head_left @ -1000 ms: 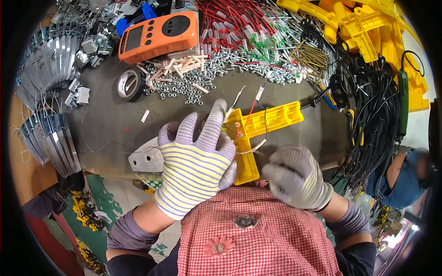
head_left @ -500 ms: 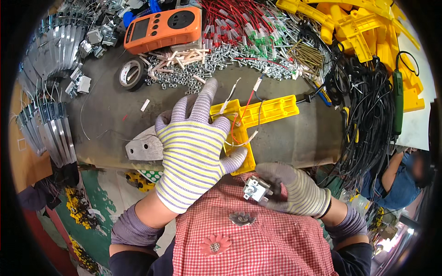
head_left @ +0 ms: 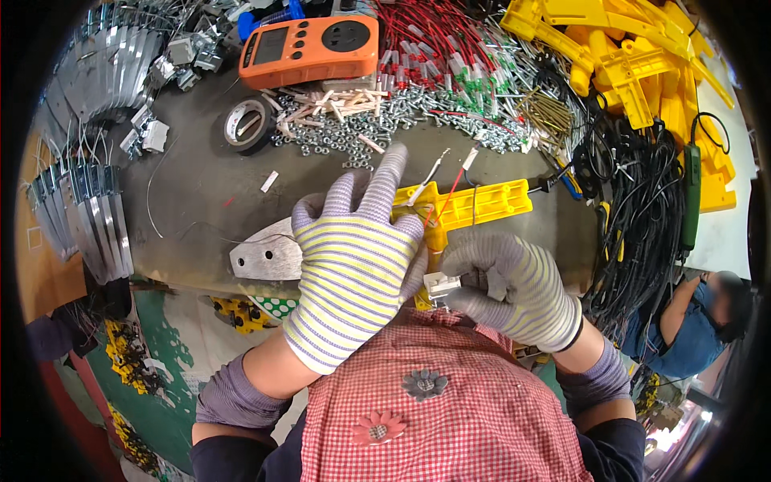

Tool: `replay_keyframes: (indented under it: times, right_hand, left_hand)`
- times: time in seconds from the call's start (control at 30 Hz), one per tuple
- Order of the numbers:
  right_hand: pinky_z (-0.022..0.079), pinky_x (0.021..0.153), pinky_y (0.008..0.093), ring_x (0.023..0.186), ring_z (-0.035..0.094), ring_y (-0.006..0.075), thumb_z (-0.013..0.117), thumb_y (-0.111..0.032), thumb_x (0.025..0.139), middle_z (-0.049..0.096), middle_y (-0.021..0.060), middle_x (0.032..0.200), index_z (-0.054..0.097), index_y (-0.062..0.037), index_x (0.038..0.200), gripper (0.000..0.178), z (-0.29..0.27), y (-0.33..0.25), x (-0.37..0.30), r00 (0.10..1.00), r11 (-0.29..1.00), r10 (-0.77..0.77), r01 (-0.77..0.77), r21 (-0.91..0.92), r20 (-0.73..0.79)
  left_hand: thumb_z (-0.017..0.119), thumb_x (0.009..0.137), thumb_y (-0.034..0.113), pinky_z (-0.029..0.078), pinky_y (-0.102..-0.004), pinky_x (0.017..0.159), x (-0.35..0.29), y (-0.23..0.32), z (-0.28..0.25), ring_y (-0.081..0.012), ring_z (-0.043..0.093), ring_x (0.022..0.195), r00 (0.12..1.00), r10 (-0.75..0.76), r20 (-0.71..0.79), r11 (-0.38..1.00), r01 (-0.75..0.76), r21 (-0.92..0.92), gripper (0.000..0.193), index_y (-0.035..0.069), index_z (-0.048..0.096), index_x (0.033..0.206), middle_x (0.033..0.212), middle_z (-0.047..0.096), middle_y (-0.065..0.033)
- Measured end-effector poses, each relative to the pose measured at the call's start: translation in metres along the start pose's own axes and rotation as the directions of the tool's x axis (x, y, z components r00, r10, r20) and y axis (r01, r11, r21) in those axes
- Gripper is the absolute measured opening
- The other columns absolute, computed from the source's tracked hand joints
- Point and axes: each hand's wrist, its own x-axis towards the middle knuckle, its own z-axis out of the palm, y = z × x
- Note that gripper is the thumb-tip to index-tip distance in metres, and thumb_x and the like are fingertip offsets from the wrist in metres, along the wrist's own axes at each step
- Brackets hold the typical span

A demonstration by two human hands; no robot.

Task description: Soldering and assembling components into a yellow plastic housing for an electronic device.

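My left hand (head_left: pixel 353 257), in a striped glove, lies with fingers spread over the left part of a yellow plastic housing (head_left: pixel 490 204). Its index finger stretches forward and its thumb is close to the housing's near edge. A grey metal plate (head_left: pixel 265 251) with two holes sticks out to the left from beneath this hand. In my right hand (head_left: pixel 514 285), also gloved, a small white block with metal fittings (head_left: pixel 442 286) is pinched above the housing's near end. Red and white wires (head_left: pixel 458 183) rise from the housing. What lies under my left palm is hidden.
An orange meter (head_left: pixel 309 50), black tape roll (head_left: pixel 246 123), nuts and screws (head_left: pixel 345 145), and red leads (head_left: pixel 426 32) crowd the back. At right are yellow housings (head_left: pixel 634 72) and black cables (head_left: pixel 642 209); metal strips (head_left: pixel 96 225) stand left. Another person (head_left: pixel 691 329) sits at far right.
My right hand has moved up and forward with the white block, from over the apron to the housing, and the block has turned. My left thumb has drawn in. The view has shifted slightly.
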Motion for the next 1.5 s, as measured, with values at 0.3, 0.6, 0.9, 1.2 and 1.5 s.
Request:
replay_keyframes:
  times: [0.3, 0.6, 0.9, 1.2, 1.5]
  right_hand:
    - [0.055, 0.069, 0.0397, 0.082, 0.067, 0.0297, 0.079, -0.018, 0.082, 0.062, 0.0111, 0.097, 0.066, -0.0065, 0.104, 0.028, 0.016, 0.007, -0.003, 0.960, 0.906, -0.262, 0.207, -0.370, -0.104]
    - [0.049, 0.051, 0.0337, 0.071, 0.065, 0.0200, 0.072, -0.022, 0.079, 0.061, 0.0014, 0.081, 0.068, -0.0107, 0.106, 0.029, 0.031, 0.013, -0.009, 0.940, 0.625, -0.342, 0.236, -0.744, 0.011]
    - [0.049, 0.049, 0.0377, 0.056, 0.060, 0.0217, 0.071, -0.029, 0.085, 0.058, 0.0017, 0.068, 0.066, -0.0117, 0.109, 0.030, 0.025, 0.014, -0.010, 0.921, 0.708, -0.387, 0.330, -0.625, 0.048]
    - [0.054, 0.080, 0.0445, 0.092, 0.066, 0.0379, 0.062, -0.002, 0.087, 0.067, 0.0169, 0.102, 0.063, -0.0124, 0.122, 0.036, -0.130, 0.010, 0.150, 0.652, 0.496, -0.679, 0.068, -0.866, -0.337]
    - [0.056, 0.079, 0.0421, 0.091, 0.070, 0.0338, 0.072, -0.012, 0.086, 0.072, 0.0146, 0.099, 0.063, -0.0265, 0.121, 0.039, -0.172, 0.038, 0.225, 0.662, 0.539, -0.652, 0.061, -0.840, -0.370]
  left_hand:
    - [0.068, 0.072, 0.027, 0.039, -0.0550, 0.088, -0.001, -0.001, -0.006, -0.0360, 0.053, 0.117, 0.999, -0.006, 0.044, 1.000, 0.006, 0.003, 0.028, 0.008, 0.068, 0.093, 0.155, 0.041, -0.0158]
    - [0.067, 0.073, 0.027, 0.040, -0.0569, 0.088, 0.006, -0.001, -0.004, -0.0382, 0.053, 0.119, 0.998, -0.003, 0.068, 0.999, 0.000, 0.047, 0.027, 0.007, 0.068, 0.092, 0.154, 0.042, -0.0178]
    - [0.062, 0.075, 0.030, 0.037, -0.0611, 0.097, -0.001, 0.005, -0.007, -0.0395, 0.049, 0.120, 0.994, -0.045, 0.100, 0.999, 0.045, 0.002, 0.034, 0.011, 0.071, 0.101, 0.152, 0.043, -0.0179]
    - [0.061, 0.077, 0.033, 0.033, -0.0601, 0.100, -0.008, 0.001, -0.006, -0.0344, 0.047, 0.124, 1.000, -0.024, 0.019, 0.998, 0.023, 0.050, 0.034, 0.013, 0.072, 0.102, 0.149, 0.045, -0.0177]
    - [0.071, 0.073, 0.006, 0.045, -0.0484, 0.091, -0.044, -0.029, -0.034, -0.0331, 0.059, 0.096, 0.856, -0.354, -0.378, 0.916, 0.236, -0.323, 0.025, 0.007, 0.069, 0.098, 0.104, 0.063, -0.0115]
